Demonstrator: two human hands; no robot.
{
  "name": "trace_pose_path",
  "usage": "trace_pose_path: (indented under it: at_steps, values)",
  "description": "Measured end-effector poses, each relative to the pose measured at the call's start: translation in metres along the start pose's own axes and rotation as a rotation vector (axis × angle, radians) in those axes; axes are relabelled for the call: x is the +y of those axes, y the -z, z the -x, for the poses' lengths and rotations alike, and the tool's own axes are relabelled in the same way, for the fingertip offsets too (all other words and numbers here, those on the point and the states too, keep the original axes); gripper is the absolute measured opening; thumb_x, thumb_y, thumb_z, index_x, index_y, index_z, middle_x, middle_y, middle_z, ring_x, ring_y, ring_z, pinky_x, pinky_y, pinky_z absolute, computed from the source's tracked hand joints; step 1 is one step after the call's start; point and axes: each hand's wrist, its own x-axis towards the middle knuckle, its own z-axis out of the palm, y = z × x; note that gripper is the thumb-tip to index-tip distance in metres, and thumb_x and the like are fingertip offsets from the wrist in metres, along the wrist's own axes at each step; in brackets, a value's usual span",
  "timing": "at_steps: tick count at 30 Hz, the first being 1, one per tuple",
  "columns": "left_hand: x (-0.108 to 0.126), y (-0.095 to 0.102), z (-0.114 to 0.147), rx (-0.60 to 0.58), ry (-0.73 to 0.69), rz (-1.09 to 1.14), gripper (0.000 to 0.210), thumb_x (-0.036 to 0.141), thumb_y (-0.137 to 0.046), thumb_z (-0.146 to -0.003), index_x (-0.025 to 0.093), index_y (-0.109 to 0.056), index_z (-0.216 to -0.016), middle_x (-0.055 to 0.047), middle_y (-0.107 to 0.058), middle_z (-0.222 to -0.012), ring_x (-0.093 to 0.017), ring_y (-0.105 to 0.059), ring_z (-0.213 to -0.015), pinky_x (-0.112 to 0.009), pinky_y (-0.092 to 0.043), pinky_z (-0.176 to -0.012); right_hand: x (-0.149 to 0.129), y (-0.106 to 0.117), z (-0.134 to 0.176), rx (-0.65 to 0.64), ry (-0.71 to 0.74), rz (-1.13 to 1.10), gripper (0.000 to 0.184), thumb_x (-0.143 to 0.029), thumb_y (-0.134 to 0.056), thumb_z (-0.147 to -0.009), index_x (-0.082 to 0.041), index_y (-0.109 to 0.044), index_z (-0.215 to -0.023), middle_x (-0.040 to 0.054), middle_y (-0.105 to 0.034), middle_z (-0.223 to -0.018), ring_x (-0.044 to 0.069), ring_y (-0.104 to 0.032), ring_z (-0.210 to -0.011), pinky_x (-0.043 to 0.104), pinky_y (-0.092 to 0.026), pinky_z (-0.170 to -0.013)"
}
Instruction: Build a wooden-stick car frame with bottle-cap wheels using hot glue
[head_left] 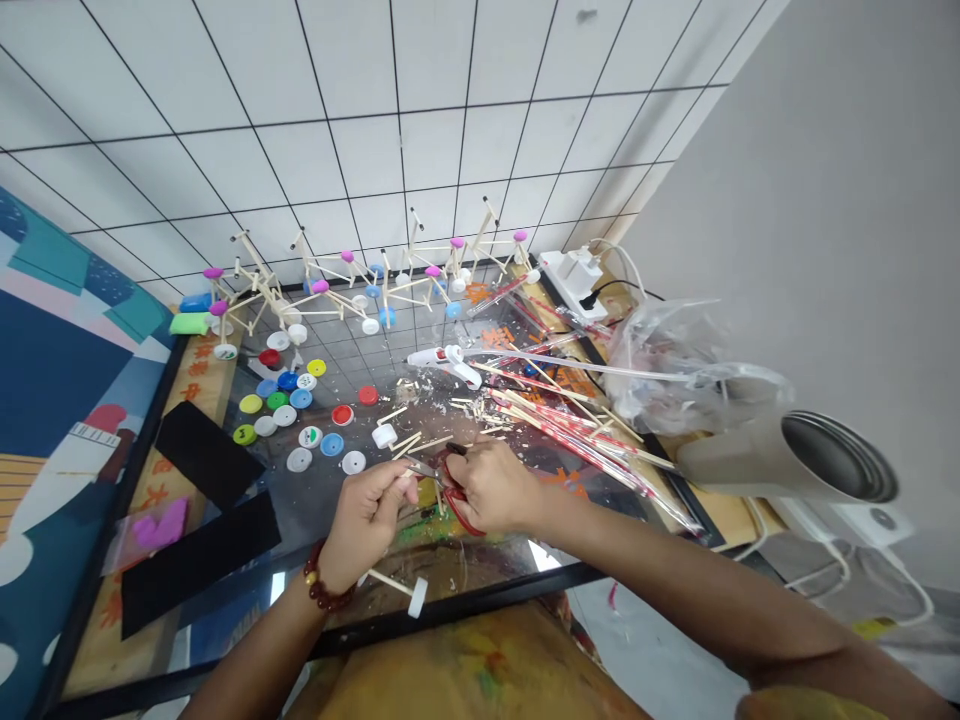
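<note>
My right hand (495, 488) is closed around a pair of scissors with red handles (459, 508). Their blades (421, 467) point left, reaching the fingertips of my left hand (369, 512). That hand is closed in a pinch; whatever is between its fingers is too small and covered to make out. A white cap (384, 436) and short cut wooden sticks (407, 444) lie just beyond my fingers. Below my left wrist, a wooden stick with a white cap (418, 597) on its end sits by the table's front edge.
Colourful bottle caps (287, 381) spread over the left. Stick models on cap wheels (262, 285) line the back. A white glue gun (446, 362) lies mid-table beside wrapped sticks (570, 420). Black strips (202, 560), a power strip (574, 280) and stacked cups (750, 460) flank the sides.
</note>
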Motion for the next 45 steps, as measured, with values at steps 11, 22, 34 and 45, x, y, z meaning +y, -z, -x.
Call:
trace_pose_path:
  at_steps: [11, 22, 34, 45]
  values:
    - [-0.004, -0.008, 0.005, 0.027, -0.160, -0.080, 0.022, 0.013, -0.045, -0.092, 0.018, -0.060, -0.078, -0.001, -0.061, -0.069, -0.012, -0.060, -0.065, -0.022, -0.044, -0.063, -0.011, 0.008, 0.002, 0.045, 0.021, 0.008, 0.028, -0.035, -0.052, -0.081, -0.011, -0.063, -0.089, 0.0143, -0.071, -0.079, 0.026, -0.063, -0.075, 0.039, -0.035, -0.080]
    - [-0.007, -0.005, -0.004, 0.028, 0.284, 0.434, 0.020, 0.034, -0.057, -0.090, 0.016, -0.067, -0.093, 0.000, -0.060, -0.065, -0.008, -0.043, -0.052, -0.022, -0.034, -0.051, -0.002, 0.018, -0.012, 0.031, -0.159, 0.007, 0.027, -0.038, -0.050, -0.090, -0.017, -0.067, -0.089, 0.0110, -0.075, -0.081, 0.023, -0.067, -0.071, 0.031, -0.035, -0.064]
    - [-0.009, -0.007, -0.005, 0.089, 0.367, 0.512, 0.022, 0.033, -0.067, -0.084, 0.015, -0.074, -0.096, -0.004, -0.069, -0.071, -0.010, -0.053, -0.057, -0.023, -0.043, -0.055, -0.008, 0.026, 0.005, 0.114, -0.154, 0.081, 0.034, -0.047, -0.051, -0.087, -0.016, -0.063, -0.089, 0.0116, -0.071, -0.080, 0.027, -0.063, -0.080, 0.037, -0.030, -0.077]
    - [-0.008, -0.010, -0.001, 0.246, 0.074, 0.106, 0.016, 0.024, -0.061, -0.088, 0.019, -0.076, -0.084, -0.002, -0.070, -0.071, -0.014, -0.063, -0.066, -0.024, -0.051, -0.064, -0.017, 0.022, 0.007, 0.119, -0.146, 0.051, 0.033, -0.044, -0.048, -0.087, -0.015, -0.062, -0.092, 0.0126, -0.071, -0.081, 0.028, -0.061, -0.081, 0.040, -0.027, -0.079]
